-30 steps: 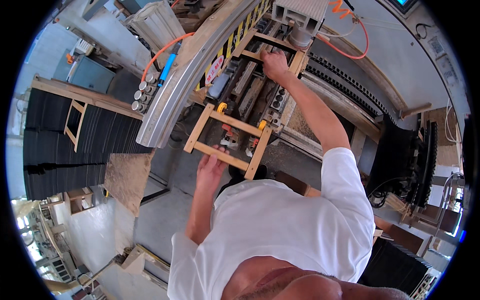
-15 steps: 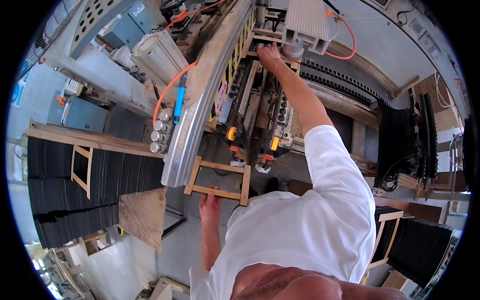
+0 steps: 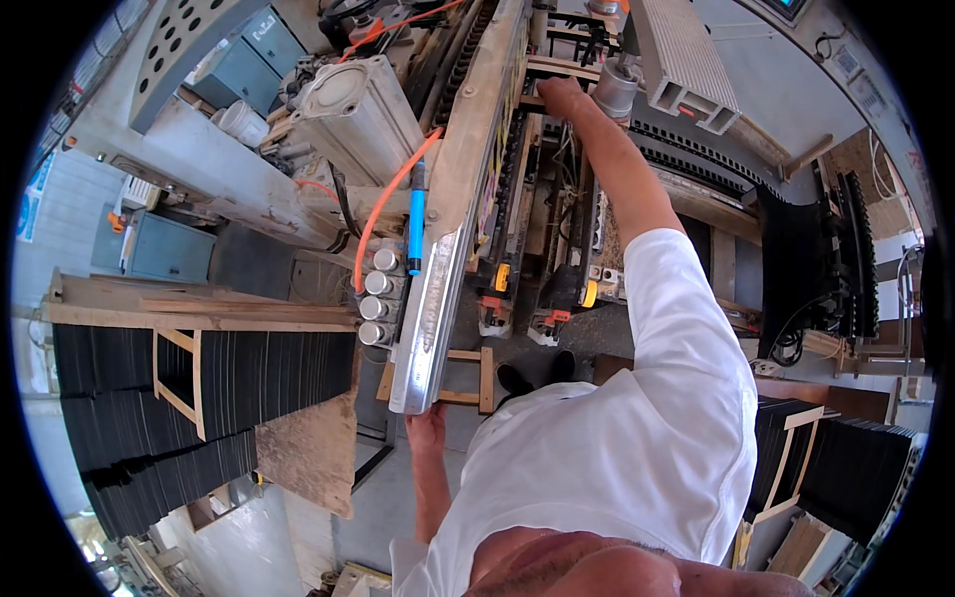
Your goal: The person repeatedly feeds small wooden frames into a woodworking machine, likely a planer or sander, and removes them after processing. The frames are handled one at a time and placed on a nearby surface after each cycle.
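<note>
Our left hand (image 3: 426, 430) grips the near rail of the wood frame (image 3: 468, 376) under the machine (light and stiff, we think), while our right hand (image 3: 559, 96) curls on its far bar.

One head-worn fisheye looks steeply down, close above the machine (image 3: 468, 199).
</note>
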`<action>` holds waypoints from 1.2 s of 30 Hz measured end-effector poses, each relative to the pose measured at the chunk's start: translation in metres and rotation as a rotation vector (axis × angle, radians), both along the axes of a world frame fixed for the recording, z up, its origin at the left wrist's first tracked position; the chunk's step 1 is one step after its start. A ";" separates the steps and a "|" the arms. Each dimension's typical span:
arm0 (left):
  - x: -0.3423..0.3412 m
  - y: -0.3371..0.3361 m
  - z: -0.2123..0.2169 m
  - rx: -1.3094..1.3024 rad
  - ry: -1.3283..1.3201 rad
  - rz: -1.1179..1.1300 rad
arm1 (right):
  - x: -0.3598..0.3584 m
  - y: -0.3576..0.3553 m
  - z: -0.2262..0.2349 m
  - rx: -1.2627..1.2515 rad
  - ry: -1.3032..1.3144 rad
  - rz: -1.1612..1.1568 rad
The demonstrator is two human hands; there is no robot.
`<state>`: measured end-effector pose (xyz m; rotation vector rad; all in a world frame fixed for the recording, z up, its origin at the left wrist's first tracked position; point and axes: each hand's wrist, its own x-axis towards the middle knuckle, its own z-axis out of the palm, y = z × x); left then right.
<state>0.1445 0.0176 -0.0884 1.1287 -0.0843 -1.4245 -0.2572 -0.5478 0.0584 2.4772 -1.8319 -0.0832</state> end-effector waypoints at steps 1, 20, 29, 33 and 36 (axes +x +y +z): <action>0.004 0.000 -0.006 0.015 -0.002 0.005 | 0.000 -0.001 0.002 0.023 -0.001 0.001; -0.059 0.014 -0.021 0.121 -0.006 0.078 | 0.007 0.005 0.007 -0.070 0.231 0.122; -0.090 0.033 -0.016 0.102 -0.003 0.167 | -0.004 -0.010 -0.008 -0.114 0.345 0.209; -0.094 0.044 -0.012 0.112 -0.039 0.204 | 0.009 -0.004 -0.004 -0.121 0.299 0.196; -0.094 0.050 -0.005 0.134 -0.083 0.221 | 0.017 0.008 0.005 -0.088 0.202 0.128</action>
